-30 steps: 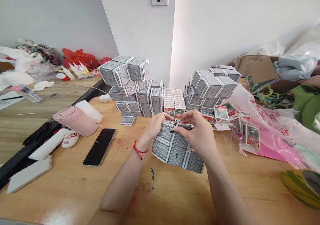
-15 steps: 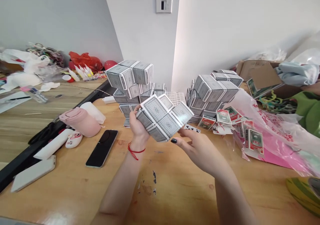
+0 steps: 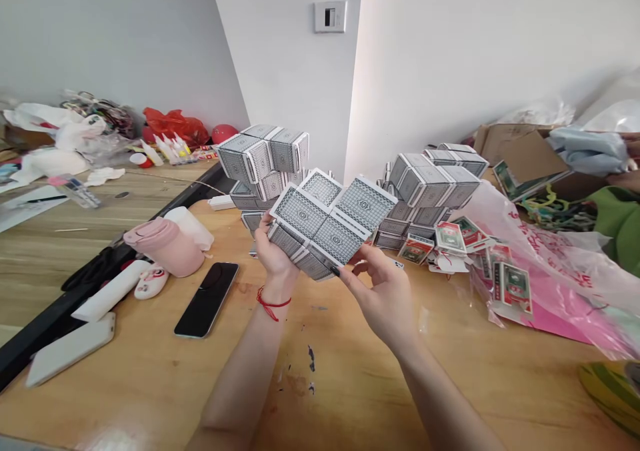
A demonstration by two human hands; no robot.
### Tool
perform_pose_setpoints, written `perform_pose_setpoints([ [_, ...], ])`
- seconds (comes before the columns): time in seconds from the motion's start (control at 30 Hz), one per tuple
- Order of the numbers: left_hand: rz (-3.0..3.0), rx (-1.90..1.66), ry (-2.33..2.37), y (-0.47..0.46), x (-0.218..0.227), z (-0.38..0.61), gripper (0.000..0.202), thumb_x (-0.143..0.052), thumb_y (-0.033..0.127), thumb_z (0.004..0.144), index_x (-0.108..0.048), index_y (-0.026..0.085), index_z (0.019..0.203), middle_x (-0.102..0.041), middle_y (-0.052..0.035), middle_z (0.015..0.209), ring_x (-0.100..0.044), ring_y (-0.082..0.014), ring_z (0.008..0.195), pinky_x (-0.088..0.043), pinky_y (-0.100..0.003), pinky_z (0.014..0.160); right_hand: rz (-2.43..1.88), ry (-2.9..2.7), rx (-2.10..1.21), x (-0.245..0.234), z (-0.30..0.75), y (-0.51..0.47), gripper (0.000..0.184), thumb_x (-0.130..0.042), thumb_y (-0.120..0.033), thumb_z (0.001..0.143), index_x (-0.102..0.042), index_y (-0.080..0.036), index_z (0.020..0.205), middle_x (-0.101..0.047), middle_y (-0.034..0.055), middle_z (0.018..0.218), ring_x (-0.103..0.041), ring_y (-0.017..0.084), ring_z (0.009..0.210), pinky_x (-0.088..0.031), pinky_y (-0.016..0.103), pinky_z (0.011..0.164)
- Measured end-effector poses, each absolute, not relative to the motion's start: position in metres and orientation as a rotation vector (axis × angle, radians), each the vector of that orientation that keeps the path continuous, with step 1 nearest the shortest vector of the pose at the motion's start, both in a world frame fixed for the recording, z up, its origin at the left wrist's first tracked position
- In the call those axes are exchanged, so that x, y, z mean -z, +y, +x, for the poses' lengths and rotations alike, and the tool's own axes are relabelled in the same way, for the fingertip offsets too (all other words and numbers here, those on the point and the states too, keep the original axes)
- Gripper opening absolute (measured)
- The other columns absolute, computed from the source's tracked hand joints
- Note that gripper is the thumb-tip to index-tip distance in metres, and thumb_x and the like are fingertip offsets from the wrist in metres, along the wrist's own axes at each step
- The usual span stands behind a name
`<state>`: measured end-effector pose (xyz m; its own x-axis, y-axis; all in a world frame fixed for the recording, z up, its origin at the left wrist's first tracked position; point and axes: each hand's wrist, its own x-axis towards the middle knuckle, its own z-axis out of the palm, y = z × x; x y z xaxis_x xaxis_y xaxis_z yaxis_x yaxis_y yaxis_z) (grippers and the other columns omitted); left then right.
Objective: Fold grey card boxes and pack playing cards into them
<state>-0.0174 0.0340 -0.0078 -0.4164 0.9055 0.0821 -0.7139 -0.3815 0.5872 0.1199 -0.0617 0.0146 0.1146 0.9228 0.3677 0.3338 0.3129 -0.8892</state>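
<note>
My left hand (image 3: 273,251) holds up a folded block of grey-patterned card boxes (image 3: 330,227), supporting it from below and tilting it towards me. My right hand (image 3: 380,297) is just below the block, with its fingers apart and their tips at the lower edge. A red string is tied around my left wrist. Behind the block are two tall stacks of the same grey boxes, one to the left (image 3: 263,161) and one to the right (image 3: 425,187). The block hides the middle of the stacks.
A black phone (image 3: 207,299), a pink bottle (image 3: 165,247) and white objects lie left on the wooden table (image 3: 320,397). Loose red-and-green card packets (image 3: 450,237) and a pink plastic bag (image 3: 545,271) lie right. A cardboard box (image 3: 520,154) stands behind them.
The block has risen off the table and tilted up towards me. My left hand has moved under it, and my right hand has come off its top and dropped to its lower edge.
</note>
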Motion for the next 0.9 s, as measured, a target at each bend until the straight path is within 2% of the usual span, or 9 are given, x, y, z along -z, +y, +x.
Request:
perform_pose_setpoints([
  [0.1, 0.523, -1.97, 0.581, 0.0346, 0.009, -0.016, 0.017, -0.046, 0.033, 0.07, -0.052, 0.019, 0.077, -0.061, 0.0004, 0.075, -0.058, -0.0148, 0.075, -0.044, -0.025, 0.067, -1.133, -1.399, -0.809, -0.018, 0.1193, -0.0622, 0.018, -0.057, -0.021, 0.074, -0.062, -0.02, 0.091, -0.064, 0.0047, 0.087, -0.059, 0.017, 0.077, -0.049, 0.032, 0.074],
  [0.3, 0.617, -1.976, 0.522, 0.0318, 0.0084, -0.0152, 0.023, -0.046, 0.031, 0.071, -0.056, 0.019, 0.088, -0.06, 0.0003, 0.076, -0.058, -0.0136, 0.073, -0.043, -0.024, 0.067, -1.041, -1.27, -0.996, -0.0201, 0.1163, -0.0629, 0.027, -0.057, -0.024, 0.075, -0.058, -0.018, 0.101, -0.066, 0.007, 0.091, -0.062, 0.017, 0.077, -0.051, 0.032, 0.072],
  [0.47, 0.663, -1.969, 0.553, 0.0276, 0.0044, -0.0128, 0.024, -0.048, 0.035, 0.071, -0.057, 0.02, 0.088, -0.059, 0.0002, 0.075, -0.058, -0.0143, 0.076, -0.043, -0.024, 0.069, -1.076, -1.278, -0.978, -0.019, 0.1183, -0.0634, 0.024, -0.057, -0.025, 0.074, -0.059, -0.016, 0.096, -0.067, 0.0082, 0.092, -0.062, 0.018, 0.078, -0.051, 0.033, 0.072],
  [0.6, 0.672, -1.971, 0.615, 0.0272, 0.004, -0.0118, 0.026, -0.048, 0.039, 0.072, -0.058, 0.02, 0.087, -0.059, 0.0002, 0.072, -0.058, -0.0146, 0.075, -0.043, -0.024, 0.068, -1.125, -1.32, -0.911, -0.0193, 0.1205, -0.0648, 0.02, -0.058, -0.025, 0.073, -0.062, -0.016, 0.09, -0.068, 0.0072, 0.082, -0.062, 0.019, 0.077, -0.051, 0.033, 0.069],
  [0.9, 0.671, -1.947, 0.589, 0.0297, 0.0093, -0.0142, 0.024, -0.047, 0.034, 0.072, -0.057, 0.02, 0.088, -0.059, -0.0005, 0.072, -0.058, -0.015, 0.073, -0.045, -0.024, 0.065, -1.226, -1.368, -0.816, -0.0208, 0.1218, -0.0665, 0.013, -0.058, -0.024, 0.073, -0.063, -0.017, 0.082, -0.066, 0.0044, 0.07, -0.062, 0.02, 0.075, -0.048, 0.032, 0.068],
])
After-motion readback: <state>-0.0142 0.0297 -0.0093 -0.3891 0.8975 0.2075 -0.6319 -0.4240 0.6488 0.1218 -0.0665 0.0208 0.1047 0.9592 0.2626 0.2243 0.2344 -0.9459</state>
